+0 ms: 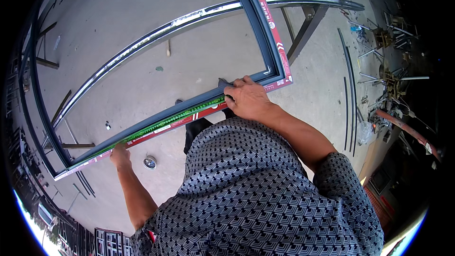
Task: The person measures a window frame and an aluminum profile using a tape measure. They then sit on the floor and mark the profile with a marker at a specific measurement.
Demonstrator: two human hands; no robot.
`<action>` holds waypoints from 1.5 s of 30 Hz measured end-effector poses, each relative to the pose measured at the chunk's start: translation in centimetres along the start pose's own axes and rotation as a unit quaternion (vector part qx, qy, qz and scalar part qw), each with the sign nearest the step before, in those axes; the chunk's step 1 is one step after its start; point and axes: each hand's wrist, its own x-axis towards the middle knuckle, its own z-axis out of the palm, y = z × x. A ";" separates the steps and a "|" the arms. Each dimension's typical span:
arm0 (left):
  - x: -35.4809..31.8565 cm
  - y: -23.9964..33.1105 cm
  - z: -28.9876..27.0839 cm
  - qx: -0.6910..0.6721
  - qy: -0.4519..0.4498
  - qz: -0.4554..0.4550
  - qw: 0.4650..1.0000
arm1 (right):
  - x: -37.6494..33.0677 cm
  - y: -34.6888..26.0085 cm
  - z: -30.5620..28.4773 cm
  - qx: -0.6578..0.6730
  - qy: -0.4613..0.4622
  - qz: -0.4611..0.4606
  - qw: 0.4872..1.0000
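Note:
A large dark grey window frame (199,98) with red printed film on its outer faces lies slantwise in front of me. Along its near bar runs a green printed strip (166,122), from near one hand to the other. My right hand (249,98) is closed over the near bar close to the right corner, fingers curled on its top edge, beside the strip's right end. Further left, my left hand (121,155) grips the outer edge of the same bar, fingertips at the green strip. Its fingertips are partly hidden.
Under the frame, a long metal rail (142,42) rests on dark metal legs (305,31). A round tin-like object (150,162) sits on the concrete floor (208,50). Long dark bars (350,90) lie at right, near metal stands (391,83). Racks (111,242) stand lower left.

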 end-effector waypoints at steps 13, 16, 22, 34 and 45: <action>-7.7 5.5 4.8 -0.097 -0.066 -0.021 0.993 | -6.1 16.8 -5.4 -0.075 0.079 0.140 0.984; -7.8 5.4 5.3 -0.105 -0.041 -0.025 0.993 | -5.7 17.4 -5.4 -0.079 0.069 0.156 0.982; -7.6 6.2 4.9 -0.094 -0.028 -0.033 0.995 | -5.2 17.0 -4.7 -0.062 0.081 0.148 0.984; -7.3 6.4 4.6 -0.079 -0.025 -0.050 0.995 | -4.6 17.2 -4.7 -0.107 0.082 0.133 0.982; -7.7 6.8 4.8 -0.074 -0.024 -0.061 0.995 | -3.8 16.9 -5.2 -0.112 0.047 0.151 0.981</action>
